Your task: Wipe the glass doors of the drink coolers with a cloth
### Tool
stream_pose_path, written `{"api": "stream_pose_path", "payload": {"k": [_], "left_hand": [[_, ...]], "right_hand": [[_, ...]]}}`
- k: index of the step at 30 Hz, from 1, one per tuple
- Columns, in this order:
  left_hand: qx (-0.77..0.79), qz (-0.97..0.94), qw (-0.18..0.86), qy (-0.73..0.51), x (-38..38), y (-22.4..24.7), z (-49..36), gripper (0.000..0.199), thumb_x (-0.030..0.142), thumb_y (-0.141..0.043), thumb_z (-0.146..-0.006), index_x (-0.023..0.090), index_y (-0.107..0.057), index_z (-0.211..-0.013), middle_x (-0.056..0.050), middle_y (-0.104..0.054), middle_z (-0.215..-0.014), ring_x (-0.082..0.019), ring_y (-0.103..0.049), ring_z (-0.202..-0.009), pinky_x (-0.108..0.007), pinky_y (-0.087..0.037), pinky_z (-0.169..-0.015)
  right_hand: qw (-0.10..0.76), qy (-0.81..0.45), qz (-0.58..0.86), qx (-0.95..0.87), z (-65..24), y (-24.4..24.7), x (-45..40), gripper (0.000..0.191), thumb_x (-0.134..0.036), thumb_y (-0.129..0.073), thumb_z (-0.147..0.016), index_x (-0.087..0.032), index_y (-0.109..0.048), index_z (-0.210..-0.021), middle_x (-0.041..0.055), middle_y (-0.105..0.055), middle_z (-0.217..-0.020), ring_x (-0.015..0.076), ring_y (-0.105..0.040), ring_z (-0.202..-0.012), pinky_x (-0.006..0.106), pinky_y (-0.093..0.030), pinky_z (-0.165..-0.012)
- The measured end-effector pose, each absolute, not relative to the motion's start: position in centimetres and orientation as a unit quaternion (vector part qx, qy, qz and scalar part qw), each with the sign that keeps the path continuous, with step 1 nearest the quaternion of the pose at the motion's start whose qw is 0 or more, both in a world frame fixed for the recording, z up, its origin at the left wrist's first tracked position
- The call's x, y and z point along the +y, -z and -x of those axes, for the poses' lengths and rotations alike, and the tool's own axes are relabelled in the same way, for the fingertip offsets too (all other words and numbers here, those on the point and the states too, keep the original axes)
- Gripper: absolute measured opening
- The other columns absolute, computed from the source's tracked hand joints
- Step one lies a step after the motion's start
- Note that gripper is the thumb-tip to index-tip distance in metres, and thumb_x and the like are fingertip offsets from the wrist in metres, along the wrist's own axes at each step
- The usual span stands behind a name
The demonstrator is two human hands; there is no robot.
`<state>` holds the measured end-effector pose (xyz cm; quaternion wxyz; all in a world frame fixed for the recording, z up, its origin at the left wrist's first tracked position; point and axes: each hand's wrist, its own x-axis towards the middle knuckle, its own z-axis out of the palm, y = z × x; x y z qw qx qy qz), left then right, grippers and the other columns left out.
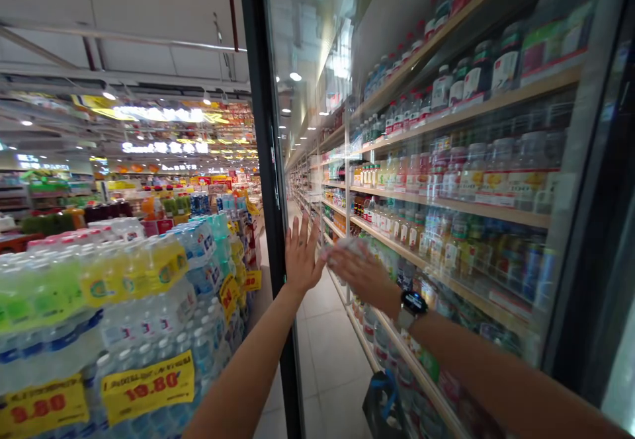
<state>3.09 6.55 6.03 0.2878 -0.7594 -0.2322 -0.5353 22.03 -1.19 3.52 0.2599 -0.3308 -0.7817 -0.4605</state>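
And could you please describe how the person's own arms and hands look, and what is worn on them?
The left hand and right hand are ungloved, and no sleeve shows on either forearm. The right wrist wears a watch with a dark, rounded face, a lit display and a pale strap.

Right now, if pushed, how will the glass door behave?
The glass door should stay stiff, given its dark frame. It's probably heavy: the frame runs past the picture's top and bottom. The pane looks smooth and glossy, so a palm might slide.
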Motion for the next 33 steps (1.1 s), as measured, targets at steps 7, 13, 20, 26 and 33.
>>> {"api": "stream_pose_path", "payload": {"k": [7, 13, 20, 26, 33], "left_hand": [[-0.202, 0.752, 0.285, 0.559, 6.9, -5.7, -3.0, 0.071, 0.055, -0.019, -0.098, 0.018, 0.001, -0.155, -0.016, -0.011, -0.163, -0.029, -0.004, -0.151, -0.053, -0.015, -0.12], [-0.214, 0.772, 0.262, 0.538, 6.6, -5.9, -2.3, 0.073, 0.058, -0.017, -0.097, 0.019, 0.003, -0.155, -0.016, -0.015, -0.162, -0.029, -0.006, -0.151, -0.053, -0.018, -0.119], [-0.214, 0.791, 0.276, 0.503, 7.6, -5.7, -1.8, 0.072, 0.056, -0.027, -0.098, 0.019, -0.007, -0.156, -0.016, -0.01, -0.163, -0.03, -0.001, -0.151, -0.054, -0.016, -0.119], [-0.264, 0.744, 0.292, 0.54, 5.8, -5.7, -4.3, 0.072, 0.047, -0.043, -0.096, 0.02, -0.014, -0.155, -0.014, -0.009, -0.163, -0.031, -0.008, -0.151, -0.054, -0.014, -0.121], [-0.255, 0.717, 0.349, 0.547, 1.3, -4.3, -13.5, 0.071, 0.046, -0.04, -0.096, 0.018, -0.014, -0.155, -0.012, -0.019, -0.161, -0.028, -0.007, -0.151, -0.054, -0.004, -0.123]], "right_hand": [[0.36, 0.464, 0.39, -0.709, -20.6, -12.9, 0.3, 0.041, -0.008, -0.043, -0.093, -0.019, -0.058, -0.129, 0.0088, -0.042, -0.154, 0.0213, -0.026, -0.148, 0.054, -0.008, -0.124], [0.244, 0.391, 0.283, -0.841, -18.2, 5.7, 0.5, 0.026, -0.014, -0.05, -0.094, -0.018, -0.064, -0.115, 0.0086, -0.052, -0.146, 0.0179, -0.044, -0.137, 0.043, -0.027, -0.121], [0.188, 0.356, 0.277, -0.873, -20.3, 17.6, -1.9, 0.028, -0.012, -0.043, -0.096, -0.023, -0.069, -0.1, -0.0007, -0.065, -0.132, 0.0119, -0.062, -0.118, 0.031, -0.044, -0.11], [0.25, 0.447, 0.39, -0.765, -29.3, -2.4, -4.5, 0.056, -0.001, -0.042, -0.086, -0.027, -0.054, -0.134, 0.0018, -0.045, -0.152, 0.0176, -0.038, -0.142, 0.051, -0.019, -0.123], [0.421, 0.477, 0.485, -0.601, -32.8, -12.4, -5.7, 0.054, -0.004, -0.042, -0.085, -0.02, -0.052, -0.135, 0.0081, -0.039, -0.156, 0.0244, -0.023, -0.149, 0.06, -0.018, -0.12]]}}
